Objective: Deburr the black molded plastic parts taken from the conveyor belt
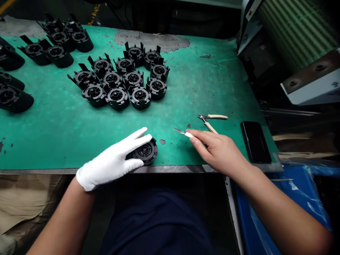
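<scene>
My left hand [113, 159], in a white glove, holds a round black plastic part [146, 152] at the front edge of the table. Its thumb lies on the near side and its fingers over the far side; the palm hides part of the piece. The ribbed round face of the part is turned towards me. To the right, my bare right hand [221, 150] grips a small craft knife [188, 134] by its pale handle. The thin blade points left, apart from the black part. Just beyond this hand lie side cutters [216, 116] with cream handles, spread open.
Several black cylindrical parts [117, 97] with upright tabs stand grouped on the green tabletop [191, 85]. More black parts [60, 56] are at the far left. A black phone [256, 141] lies at the right. A metal machine frame [313, 76] juts in at the upper right.
</scene>
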The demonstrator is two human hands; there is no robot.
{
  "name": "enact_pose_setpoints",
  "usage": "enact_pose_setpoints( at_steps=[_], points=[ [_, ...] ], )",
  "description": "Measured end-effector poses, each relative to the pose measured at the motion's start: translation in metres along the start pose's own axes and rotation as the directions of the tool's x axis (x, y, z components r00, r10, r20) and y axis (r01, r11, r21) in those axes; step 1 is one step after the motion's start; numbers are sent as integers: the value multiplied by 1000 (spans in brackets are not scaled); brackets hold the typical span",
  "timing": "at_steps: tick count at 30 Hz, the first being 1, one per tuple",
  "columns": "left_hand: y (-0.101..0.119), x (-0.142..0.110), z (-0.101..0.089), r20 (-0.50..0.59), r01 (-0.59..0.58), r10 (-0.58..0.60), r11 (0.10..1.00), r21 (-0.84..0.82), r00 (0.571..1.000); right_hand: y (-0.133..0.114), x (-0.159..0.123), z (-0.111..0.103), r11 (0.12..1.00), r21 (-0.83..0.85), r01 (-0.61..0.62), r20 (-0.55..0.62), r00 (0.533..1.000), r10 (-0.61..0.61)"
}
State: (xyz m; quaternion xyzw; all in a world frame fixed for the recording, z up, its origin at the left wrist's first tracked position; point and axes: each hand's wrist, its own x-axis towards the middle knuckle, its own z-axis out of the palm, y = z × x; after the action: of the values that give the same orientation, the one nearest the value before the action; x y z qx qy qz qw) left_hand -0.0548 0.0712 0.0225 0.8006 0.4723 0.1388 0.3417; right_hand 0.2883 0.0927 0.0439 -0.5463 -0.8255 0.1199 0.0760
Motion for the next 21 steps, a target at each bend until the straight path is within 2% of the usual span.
enact_pose_setpoints(
  at_steps=[2,4,6,10,13,16,19,21],
  points=[
    [-6,-2,-10,-103,40,-45,998,-50,994,-5,-5,2,993,100,62,-29,998,-59],
    [-8,-4,-10,-232,99,-136,982,-164,963,-9,-7,4,984,152,88,-47,996,-81],
    [-4,-3,0,-278,125,-189,965,-233,942,-12,-6,7,980,169,109,-21,994,-107],
    [9,5,32,-338,168,-207,976,-140,918,-27,5,11,970,158,182,65,979,-194],
    [13,12,44,-400,173,-206,978,-117,893,-42,17,10,973,88,213,114,968,-222],
    [10,12,45,-407,168,-190,982,-90,893,-49,29,8,974,-14,227,130,966,-224],
    [7,10,43,-411,152,-163,987,-58,897,-36,43,5,965,-148,216,104,974,-202],
    [6,10,43,-408,148,-156,988,-50,900,-16,52,1,959,-267,97,53,995,-86]
  ],
)
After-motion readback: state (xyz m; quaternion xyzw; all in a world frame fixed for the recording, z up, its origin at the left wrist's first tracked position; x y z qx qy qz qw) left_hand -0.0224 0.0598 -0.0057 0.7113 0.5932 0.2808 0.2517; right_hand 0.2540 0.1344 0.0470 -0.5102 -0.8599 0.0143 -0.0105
